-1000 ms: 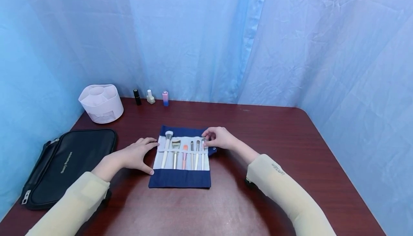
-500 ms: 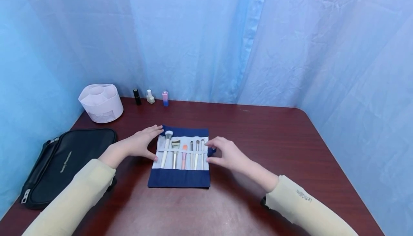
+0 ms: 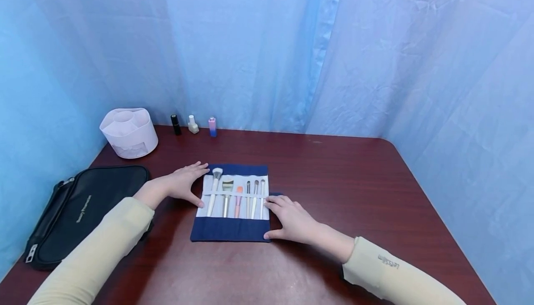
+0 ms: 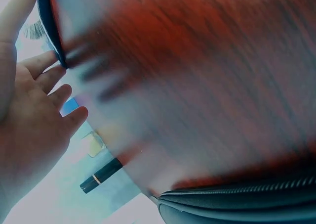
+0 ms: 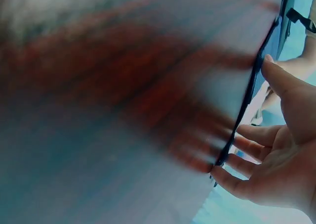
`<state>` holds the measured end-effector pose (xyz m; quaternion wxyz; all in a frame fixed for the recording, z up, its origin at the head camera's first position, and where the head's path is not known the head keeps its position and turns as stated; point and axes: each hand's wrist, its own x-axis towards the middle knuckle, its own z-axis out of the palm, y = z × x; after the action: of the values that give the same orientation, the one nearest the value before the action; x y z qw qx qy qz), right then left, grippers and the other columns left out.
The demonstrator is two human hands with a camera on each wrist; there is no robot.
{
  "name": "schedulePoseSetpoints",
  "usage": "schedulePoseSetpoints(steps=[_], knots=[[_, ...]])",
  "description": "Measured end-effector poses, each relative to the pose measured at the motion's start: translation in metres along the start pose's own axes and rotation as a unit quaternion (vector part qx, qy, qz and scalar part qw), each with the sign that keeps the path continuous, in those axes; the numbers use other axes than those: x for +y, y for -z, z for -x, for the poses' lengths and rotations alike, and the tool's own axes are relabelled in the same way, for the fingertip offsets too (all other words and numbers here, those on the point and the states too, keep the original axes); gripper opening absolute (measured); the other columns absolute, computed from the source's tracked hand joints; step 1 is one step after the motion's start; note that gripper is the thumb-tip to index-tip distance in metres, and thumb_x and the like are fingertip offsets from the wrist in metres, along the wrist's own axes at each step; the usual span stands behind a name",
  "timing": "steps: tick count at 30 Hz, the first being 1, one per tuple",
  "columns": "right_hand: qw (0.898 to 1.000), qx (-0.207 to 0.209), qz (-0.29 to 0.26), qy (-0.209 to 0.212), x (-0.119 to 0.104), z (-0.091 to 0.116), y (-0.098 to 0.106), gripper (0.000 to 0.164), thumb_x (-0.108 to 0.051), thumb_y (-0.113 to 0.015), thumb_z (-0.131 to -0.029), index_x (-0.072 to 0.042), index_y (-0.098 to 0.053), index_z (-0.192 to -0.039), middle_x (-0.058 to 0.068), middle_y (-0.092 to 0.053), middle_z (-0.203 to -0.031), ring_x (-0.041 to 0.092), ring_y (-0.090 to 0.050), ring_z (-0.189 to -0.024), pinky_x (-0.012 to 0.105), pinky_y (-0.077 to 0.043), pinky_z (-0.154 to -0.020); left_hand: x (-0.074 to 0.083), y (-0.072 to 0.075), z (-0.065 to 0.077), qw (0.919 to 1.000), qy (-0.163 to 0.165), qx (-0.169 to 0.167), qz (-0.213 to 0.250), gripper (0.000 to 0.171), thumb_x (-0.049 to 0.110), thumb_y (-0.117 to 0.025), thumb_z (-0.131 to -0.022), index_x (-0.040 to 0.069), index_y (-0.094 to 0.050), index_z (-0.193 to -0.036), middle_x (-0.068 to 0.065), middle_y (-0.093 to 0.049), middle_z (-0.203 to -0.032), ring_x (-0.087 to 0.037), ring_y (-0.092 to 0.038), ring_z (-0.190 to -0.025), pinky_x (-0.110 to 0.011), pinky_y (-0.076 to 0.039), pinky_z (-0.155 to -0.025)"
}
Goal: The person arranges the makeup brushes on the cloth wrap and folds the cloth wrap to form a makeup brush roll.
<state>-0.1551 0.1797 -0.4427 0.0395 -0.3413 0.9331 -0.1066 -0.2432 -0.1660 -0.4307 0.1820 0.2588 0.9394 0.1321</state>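
A navy makeup brush roll [image 3: 230, 229] lies spread out flat on the table. Under its pale strap sit several brushes, among them a big white-handled brush [image 3: 214, 192], a wide flat brush [image 3: 226, 199] and a pink brush [image 3: 238, 201]. My left hand [image 3: 178, 183] rests at the roll's left edge, thumb and fingers spread apart. At the opposite edge, my right hand [image 3: 294, 220] touches the fabric with its fingers extended and thumb at the lower corner. In the right wrist view, the fingertips of the right hand [image 5: 276, 155] meet the roll's dark border.
To the left lies a black zip case [image 3: 100, 203], close to the left forearm. Behind it stands a white organizer [image 3: 131, 133]. Along the back edge are a black lipstick tube [image 3: 175, 124], a nail polish bottle [image 3: 193, 124] and a pink-blue tube [image 3: 212, 127].
My right hand has left the rightmost brush's top and come down along the roll's right edge to the lower corner. My left hand has shifted slightly up along the left edge.
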Motion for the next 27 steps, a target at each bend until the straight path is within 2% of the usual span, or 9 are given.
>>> schedulePoseSetpoints(steps=[4,9,14,20,27], knots=[[1.000,-0.012,-0.005,0.003,0.003,0.000,0.001,0.080,-0.053,-0.072,-0.076,-0.006,-0.049,-0.136,0.009,-0.044,-0.142,0.030,-0.040,-0.130,0.052,-0.043,-0.093,0.002,-0.003,0.002,0.9999,-0.002,0.007,-0.008,0.107,0.060,-0.075,-0.068,0.002,-0.031,-0.146,-0.018,-0.023,-0.154,-0.040,-0.013,-0.142,-0.060,-0.017,-0.110],[0.999,-0.044,-0.011,0.004,0.016,0.004,0.006,0.081,-0.052,-0.072,-0.077,-0.008,-0.046,-0.139,0.006,-0.040,-0.146,0.026,-0.037,-0.132,0.051,-0.040,-0.096,0.005,-0.009,0.004,0.9994,-0.020,0.020,-0.019,0.104,0.061,-0.074,-0.068,0.003,-0.036,-0.145,-0.018,-0.027,-0.153,-0.041,-0.013,-0.142,-0.059,-0.019,-0.110],[0.997,-0.065,-0.013,0.027,0.038,0.007,0.013,0.079,-0.050,-0.072,-0.077,-0.012,-0.045,-0.141,0.003,-0.038,-0.147,0.024,-0.034,-0.134,0.051,-0.037,-0.097,0.008,-0.012,0.008,0.9990,-0.034,0.022,-0.019,0.099,0.059,-0.075,-0.068,0.006,-0.039,-0.144,-0.014,-0.029,-0.153,-0.038,-0.013,-0.143,-0.059,-0.019,-0.110],[0.994,-0.093,-0.034,0.055,0.067,0.009,0.022,0.076,-0.044,-0.072,-0.080,-0.012,-0.043,-0.142,0.005,-0.036,-0.149,0.031,-0.028,-0.137,0.059,-0.034,-0.098,0.013,-0.014,0.013,0.9984,-0.052,0.018,-0.010,0.095,0.059,-0.075,-0.070,0.007,-0.042,-0.142,-0.013,-0.033,-0.150,-0.037,-0.019,-0.141,-0.059,-0.021,-0.109],[0.991,-0.116,-0.044,0.047,0.096,0.007,0.033,0.068,-0.033,-0.073,-0.082,-0.012,-0.046,-0.140,0.007,-0.035,-0.149,0.033,-0.025,-0.139,0.060,-0.032,-0.102,0.024,-0.020,0.022,0.9959,-0.084,0.032,-0.004,0.090,0.057,-0.075,-0.070,0.010,-0.044,-0.140,-0.012,-0.037,-0.146,-0.032,-0.030,-0.135,-0.055,-0.029,-0.107]])
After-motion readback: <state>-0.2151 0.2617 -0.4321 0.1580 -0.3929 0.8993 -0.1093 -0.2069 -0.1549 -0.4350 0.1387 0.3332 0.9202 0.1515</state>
